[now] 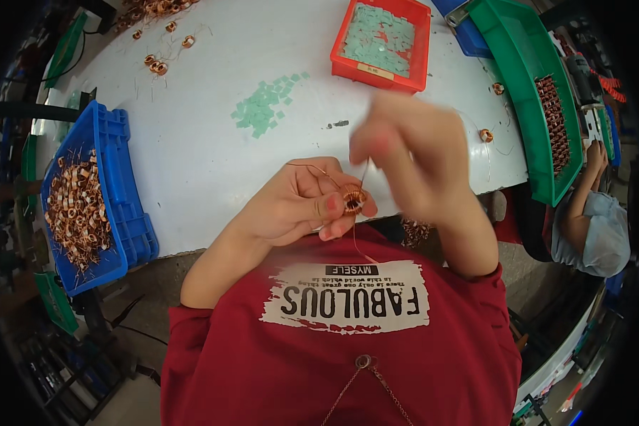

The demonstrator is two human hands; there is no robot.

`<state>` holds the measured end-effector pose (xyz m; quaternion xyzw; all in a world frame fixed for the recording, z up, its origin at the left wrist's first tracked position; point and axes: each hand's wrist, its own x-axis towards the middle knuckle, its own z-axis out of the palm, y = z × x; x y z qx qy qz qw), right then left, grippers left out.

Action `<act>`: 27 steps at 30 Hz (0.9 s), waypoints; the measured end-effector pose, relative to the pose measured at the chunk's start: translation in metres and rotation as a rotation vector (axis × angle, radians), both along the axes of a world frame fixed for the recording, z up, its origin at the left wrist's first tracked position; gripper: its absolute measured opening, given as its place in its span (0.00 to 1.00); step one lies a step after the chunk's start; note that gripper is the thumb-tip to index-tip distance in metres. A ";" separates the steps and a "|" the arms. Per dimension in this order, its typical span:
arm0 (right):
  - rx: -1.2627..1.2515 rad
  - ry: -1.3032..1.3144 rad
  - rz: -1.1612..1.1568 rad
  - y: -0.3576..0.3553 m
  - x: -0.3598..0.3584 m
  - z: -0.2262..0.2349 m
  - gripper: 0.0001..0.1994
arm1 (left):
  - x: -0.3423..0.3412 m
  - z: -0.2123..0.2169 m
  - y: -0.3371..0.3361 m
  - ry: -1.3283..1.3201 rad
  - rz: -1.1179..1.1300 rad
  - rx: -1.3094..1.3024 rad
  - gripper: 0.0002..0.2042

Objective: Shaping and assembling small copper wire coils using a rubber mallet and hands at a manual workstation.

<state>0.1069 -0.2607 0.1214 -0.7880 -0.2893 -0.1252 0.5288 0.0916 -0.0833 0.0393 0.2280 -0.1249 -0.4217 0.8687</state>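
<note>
Close to the table's near edge, my left hand (284, 206) pinches a small ring-shaped coil (353, 201) wound with copper wire between thumb and fingers. One loose wire end (311, 166) arcs leftward over the left hand, and another hangs down before the red shirt. Raised to the upper right of the coil, my right hand (422, 156) is smeared by motion, its thumb and forefinger closed together. From them a copper wire (366, 174) runs down to the coil. Beyond the hands lies a loose pile of pale green square pieces (263, 105) on the white table (192, 142).
A red bin (343, 69) of green squares stands at the back. At left, a blue crate (124, 192) holds many copper coils. A long green tray (522, 92) with coils stands right. Loose coils (156, 65) lie far left. Another person's arm (588, 181) shows at far right.
</note>
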 end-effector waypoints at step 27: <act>0.342 0.447 0.368 -0.027 -0.042 -0.070 0.08 | -0.003 0.009 0.009 0.114 0.260 0.037 0.16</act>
